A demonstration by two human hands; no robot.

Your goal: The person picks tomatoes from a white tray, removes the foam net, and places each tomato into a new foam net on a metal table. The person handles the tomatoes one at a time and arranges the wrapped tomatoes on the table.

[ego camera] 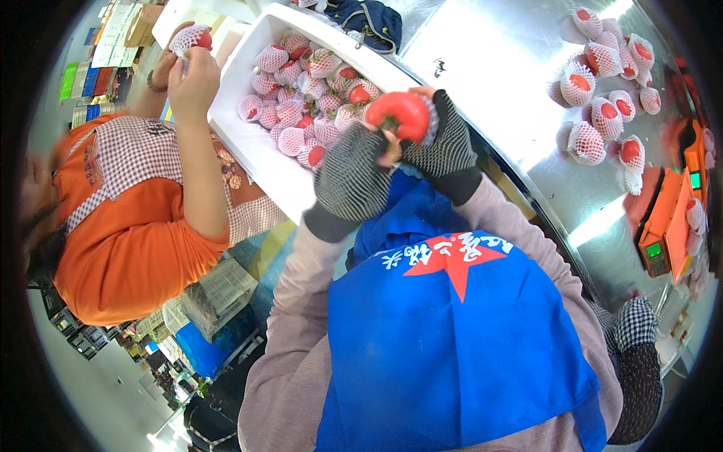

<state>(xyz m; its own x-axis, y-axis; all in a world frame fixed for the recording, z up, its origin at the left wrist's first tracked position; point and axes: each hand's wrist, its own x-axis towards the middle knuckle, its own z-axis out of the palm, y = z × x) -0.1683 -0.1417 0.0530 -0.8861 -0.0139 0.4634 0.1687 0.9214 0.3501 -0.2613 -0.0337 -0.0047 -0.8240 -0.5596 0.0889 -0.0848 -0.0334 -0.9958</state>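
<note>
Both my hands, in grey-striped fingerless gloves with black cuffs, are at a large red tomato (400, 116) above the near right edge of a white foam box (271, 186). My left hand (356, 169) is at its lower side, fingertips near the green calyx. My right hand (443, 138) holds it from the right, with a foam net sleeve (434, 121) partly visible between palm and fruit. Inside the box lie several tomatoes in white foam nets (291, 141). More netted tomatoes (607, 116) lie on the steel table (542, 186) to the right.
At the left a co-worker in an orange top (141, 226) holds a netted tomato (189, 40) beside the box. Orange scales (666, 226) stand on the table at the right, near another person's checked sleeve (635, 325). A dark blue cloth item (367, 22) lies behind the box.
</note>
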